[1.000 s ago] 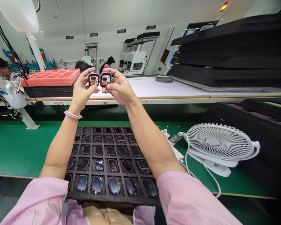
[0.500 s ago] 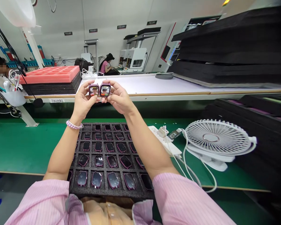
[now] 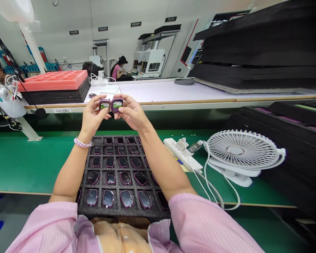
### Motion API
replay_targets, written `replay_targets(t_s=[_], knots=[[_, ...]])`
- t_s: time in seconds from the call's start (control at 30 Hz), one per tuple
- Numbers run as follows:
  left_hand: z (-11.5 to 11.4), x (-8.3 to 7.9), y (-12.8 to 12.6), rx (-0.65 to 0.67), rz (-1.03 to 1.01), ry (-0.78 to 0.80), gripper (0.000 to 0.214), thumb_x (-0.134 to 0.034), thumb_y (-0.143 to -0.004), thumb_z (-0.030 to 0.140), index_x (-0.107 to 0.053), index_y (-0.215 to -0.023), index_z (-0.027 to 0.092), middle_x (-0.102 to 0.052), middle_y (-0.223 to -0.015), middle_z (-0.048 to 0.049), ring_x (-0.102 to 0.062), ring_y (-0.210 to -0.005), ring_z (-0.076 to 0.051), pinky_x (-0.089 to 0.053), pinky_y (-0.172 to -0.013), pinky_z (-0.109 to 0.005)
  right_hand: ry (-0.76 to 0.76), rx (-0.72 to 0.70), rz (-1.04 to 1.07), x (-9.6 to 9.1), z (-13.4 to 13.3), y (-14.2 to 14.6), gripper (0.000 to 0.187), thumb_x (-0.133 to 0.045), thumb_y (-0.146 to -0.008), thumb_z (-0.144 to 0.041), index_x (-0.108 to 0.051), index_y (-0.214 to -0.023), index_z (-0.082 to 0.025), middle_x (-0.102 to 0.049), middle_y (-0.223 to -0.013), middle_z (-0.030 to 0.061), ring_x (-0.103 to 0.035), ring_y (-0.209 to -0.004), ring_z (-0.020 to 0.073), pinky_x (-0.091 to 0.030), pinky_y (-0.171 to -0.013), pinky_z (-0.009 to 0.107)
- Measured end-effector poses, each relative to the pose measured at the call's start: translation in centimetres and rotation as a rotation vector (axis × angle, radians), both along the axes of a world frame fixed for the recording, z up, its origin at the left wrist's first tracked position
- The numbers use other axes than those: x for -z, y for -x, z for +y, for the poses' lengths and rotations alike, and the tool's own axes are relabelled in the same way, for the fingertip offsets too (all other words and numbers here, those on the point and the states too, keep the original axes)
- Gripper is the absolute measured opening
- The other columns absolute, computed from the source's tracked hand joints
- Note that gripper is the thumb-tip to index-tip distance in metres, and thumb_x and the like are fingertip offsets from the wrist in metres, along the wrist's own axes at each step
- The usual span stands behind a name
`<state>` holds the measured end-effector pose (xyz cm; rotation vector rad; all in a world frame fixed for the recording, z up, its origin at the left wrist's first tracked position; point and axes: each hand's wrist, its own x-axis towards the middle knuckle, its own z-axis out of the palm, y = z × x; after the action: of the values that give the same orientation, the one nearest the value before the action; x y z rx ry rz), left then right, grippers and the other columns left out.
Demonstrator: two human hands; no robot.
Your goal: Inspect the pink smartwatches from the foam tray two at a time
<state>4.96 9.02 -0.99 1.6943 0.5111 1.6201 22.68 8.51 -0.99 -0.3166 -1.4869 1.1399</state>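
My left hand (image 3: 92, 117) pinches a small purple watch body (image 3: 104, 104) with a lit screen. Held the same way in my right hand (image 3: 131, 114) is a second purple watch body (image 3: 117, 104), and the two sit side by side, touching, above the bench. Below my forearms lies a black foam tray (image 3: 100, 207) with a grid of pockets, each holding a purple-rimmed watch body with a dark screen. A purple band circles my left wrist.
A white desk fan (image 3: 243, 154) and a white power strip (image 3: 183, 158) with cables sit right of the tray on the green mat. Stacks of black foam trays fill the right side. A pink foam tray (image 3: 54, 79) lies on the far shelf; other people sit behind.
Both hands have come down and toward me with the two watch bodies. Their screens have changed from a picture to green.
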Motion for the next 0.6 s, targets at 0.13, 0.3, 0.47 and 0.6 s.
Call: replay_targets(t_s=[0.13, 0.3, 0.47, 0.6], knots=[[-0.4, -0.2, -0.1, 0.022, -0.012, 0.039, 0.05, -0.084, -0.073, 0.034, -0.065, -0.118, 0.023, -0.073, -0.094, 0.0006, -0.07, -0.059, -0.011, -0.061, -0.059, -0.021, -0.036, -0.016, 0.016, 0.4, 0.8, -0.2, 0.056, -0.089, -0.076, -0.043, -0.059, -0.119, -0.022, -0.067, -0.085, -0.0041, -0.061, -0.059, 0.0107, -0.052, -0.06, 0.023], [-0.7, -0.2, 0.2, 0.016, 0.039, 0.051, 0.046, -0.08, -0.077, 0.036, -0.065, -0.119, 0.022, -0.073, -0.095, 0.0002, -0.071, -0.059, -0.011, -0.062, -0.06, -0.021, -0.064, 0.033, -0.017, 0.7, 1.0, -0.4, 0.054, -0.089, -0.083, -0.049, -0.059, -0.119, -0.021, -0.065, -0.086, -0.0038, -0.057, -0.056, 0.0078, -0.047, -0.056, 0.02], [-0.6, -0.3, 0.3, 0.046, 0.056, 0.029, 0.047, -0.079, -0.08, 0.035, -0.064, -0.123, 0.023, -0.073, -0.102, -0.0016, -0.073, -0.063, -0.012, -0.063, -0.063, -0.022, -0.073, 0.017, -0.046, 0.3, 0.7, -0.5, 0.056, -0.088, -0.079, -0.041, -0.058, -0.122, -0.022, -0.065, -0.093, -0.003, -0.059, -0.062, 0.0092, -0.051, -0.061, 0.022], [-2.9, -1.4, 0.8, 0.066, 0.028, -0.07, 0.042, -0.079, -0.085, 0.035, -0.066, -0.123, 0.023, -0.072, -0.103, -0.002, -0.073, -0.067, -0.014, -0.064, -0.065, -0.025, -0.095, 0.021, -0.04, -1.0, -1.1, -0.9, 0.053, -0.085, -0.084, -0.044, -0.058, -0.124, -0.023, -0.065, -0.096, -0.0009, -0.061, -0.066, 0.0109, -0.055, -0.064, 0.024]])
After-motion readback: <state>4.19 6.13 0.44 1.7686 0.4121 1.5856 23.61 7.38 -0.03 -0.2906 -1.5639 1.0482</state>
